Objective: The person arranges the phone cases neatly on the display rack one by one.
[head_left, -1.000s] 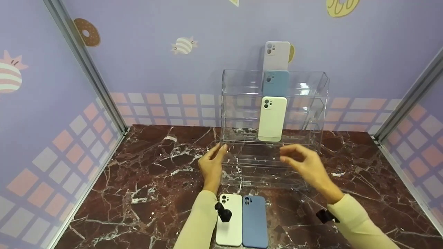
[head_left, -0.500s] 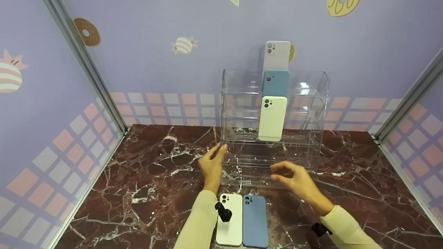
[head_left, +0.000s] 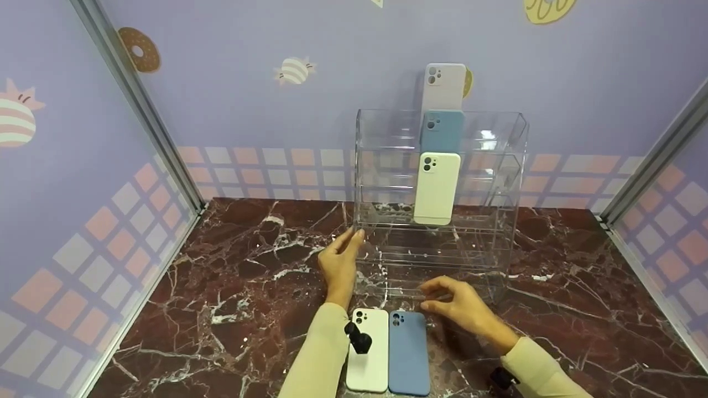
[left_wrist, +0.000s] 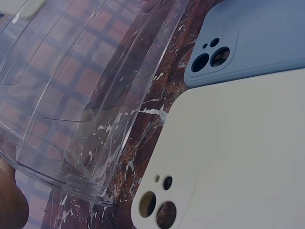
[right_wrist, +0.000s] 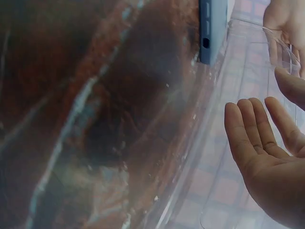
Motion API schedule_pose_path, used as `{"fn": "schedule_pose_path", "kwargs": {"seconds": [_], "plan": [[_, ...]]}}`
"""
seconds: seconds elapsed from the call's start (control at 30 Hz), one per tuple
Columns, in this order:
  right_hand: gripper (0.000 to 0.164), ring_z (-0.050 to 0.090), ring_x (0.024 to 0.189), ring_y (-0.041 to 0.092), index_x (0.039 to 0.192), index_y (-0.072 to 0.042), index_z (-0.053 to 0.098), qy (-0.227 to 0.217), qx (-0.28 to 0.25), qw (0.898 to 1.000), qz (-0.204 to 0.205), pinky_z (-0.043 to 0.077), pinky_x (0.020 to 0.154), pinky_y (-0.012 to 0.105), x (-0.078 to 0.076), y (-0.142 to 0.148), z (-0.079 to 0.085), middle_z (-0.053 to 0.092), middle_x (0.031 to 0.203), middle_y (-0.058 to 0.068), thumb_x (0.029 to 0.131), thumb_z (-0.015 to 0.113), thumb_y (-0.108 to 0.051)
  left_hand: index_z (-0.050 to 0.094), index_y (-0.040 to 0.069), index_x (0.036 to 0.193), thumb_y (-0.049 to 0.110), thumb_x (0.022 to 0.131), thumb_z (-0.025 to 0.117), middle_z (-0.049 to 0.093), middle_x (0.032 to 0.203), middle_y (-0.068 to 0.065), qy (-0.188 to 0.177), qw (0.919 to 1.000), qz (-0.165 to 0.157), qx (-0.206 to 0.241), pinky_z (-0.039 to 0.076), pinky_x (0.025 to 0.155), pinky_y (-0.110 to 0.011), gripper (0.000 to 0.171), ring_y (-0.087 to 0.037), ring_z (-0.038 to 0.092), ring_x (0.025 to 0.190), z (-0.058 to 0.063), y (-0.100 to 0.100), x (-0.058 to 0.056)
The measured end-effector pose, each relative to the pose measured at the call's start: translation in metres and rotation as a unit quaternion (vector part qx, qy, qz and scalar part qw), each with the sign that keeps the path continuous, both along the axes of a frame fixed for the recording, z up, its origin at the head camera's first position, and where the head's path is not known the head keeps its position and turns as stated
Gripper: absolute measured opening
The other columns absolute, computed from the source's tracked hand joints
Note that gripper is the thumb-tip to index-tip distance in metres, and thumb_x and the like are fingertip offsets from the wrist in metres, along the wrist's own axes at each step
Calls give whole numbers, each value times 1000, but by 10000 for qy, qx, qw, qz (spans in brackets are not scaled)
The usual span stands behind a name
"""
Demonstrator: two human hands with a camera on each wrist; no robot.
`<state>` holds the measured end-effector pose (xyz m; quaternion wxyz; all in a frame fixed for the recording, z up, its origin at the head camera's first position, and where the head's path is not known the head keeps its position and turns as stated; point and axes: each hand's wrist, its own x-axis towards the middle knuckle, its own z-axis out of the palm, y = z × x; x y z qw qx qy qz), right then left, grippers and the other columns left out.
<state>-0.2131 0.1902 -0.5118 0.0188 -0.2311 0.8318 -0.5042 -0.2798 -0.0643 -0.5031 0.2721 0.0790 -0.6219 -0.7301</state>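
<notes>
My left hand grips the left side of a clear tiered acrylic rack, thumb at its front edge. My right hand hovers in front of the rack's lowest tier with nothing in it, fingers loosely bent and apart in the right wrist view. Just left of its fingertips lies a blue phone case, flat on the table. Beside that lies a white phone case, partly covered by the left wrist camera. On the rack a cream case, a teal case and a pale pink case stand one above another.
The dark red marble table has white veins. A patterned purple wall rises close behind the rack, with metal corner posts at the sides. Black wrist cameras are worn on both arms.
My right hand has come down and to the left, from in front of the cream case toward the blue case on the table. My left hand has stayed at the rack's side.
</notes>
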Motion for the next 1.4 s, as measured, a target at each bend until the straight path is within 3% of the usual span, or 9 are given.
{"fn": "schedule_pose_path", "kwargs": {"seconds": [0.17, 0.57, 0.67, 0.8, 1.0, 1.4], "plan": [[36, 72, 103, 39, 120, 7, 70, -115, 2, 9998, 156, 61, 92, 46, 2, -1, -6, 73, 115, 23, 91, 84, -9, 81, 0, 114, 14, 89, 88, 81, 100, -10, 32, 10000, -17, -1, 59, 85, -25, 29, -19, 77, 91, 0, 1, 0], [46, 70, 102, 34, 124, 6, 69, -433, 455, 9975, 338, 59, 93, 44, 6, -4, -17, 73, 117, 17, 86, 89, -11, 82, 2, 114, 17, 89, 89, 81, 102, -11, -38, 10000, 13, -56, 58, 85, -24, 30, -19, 76, 92, -1, 1, -1], [47, 70, 100, 33, 123, 5, 70, -317, 552, 9974, 334, 60, 91, 44, 8, -4, -18, 73, 115, 15, 84, 90, -12, 81, -1, 114, 12, 90, 87, 80, 102, -14, -92, 9998, 110, -120, 57, 84, -22, 28, -21, 76, 92, 7, 3, 4], [50, 68, 96, 28, 122, 2, 72, -46, 896, 9955, 305, 61, 86, 39, 11, -5, -18, 69, 110, 9, 82, 93, -19, 80, -5, 113, 6, 90, 86, 79, 100, -18, -167, 9995, 201, -175, 55, 80, -19, 26, -20, 76, 88, 9, 4, 3], [60, 66, 93, 26, 125, 3, 72, 149, 1395, 9894, 365, 60, 80, 35, 14, -7, -16, 62, 106, 5, 78, 97, -25, 81, 0, 113, 12, 88, 89, 80, 100, -14, -61, 9999, 99, 49, 57, 80, -21, 29, -15, 76, 86, 1, 3, -2], [53, 67, 89, 23, 120, 3, 72, 46, 1509, 9882, 241, 59, 78, 35, 21, -14, -13, 57, 101, 4, 80, 96, -22, 82, 2, 113, 17, 88, 89, 81, 101, -11, -45, 10000, -8, 37, 58, 85, -24, 30, -18, 77, 90, -1, 1, -1]]}}
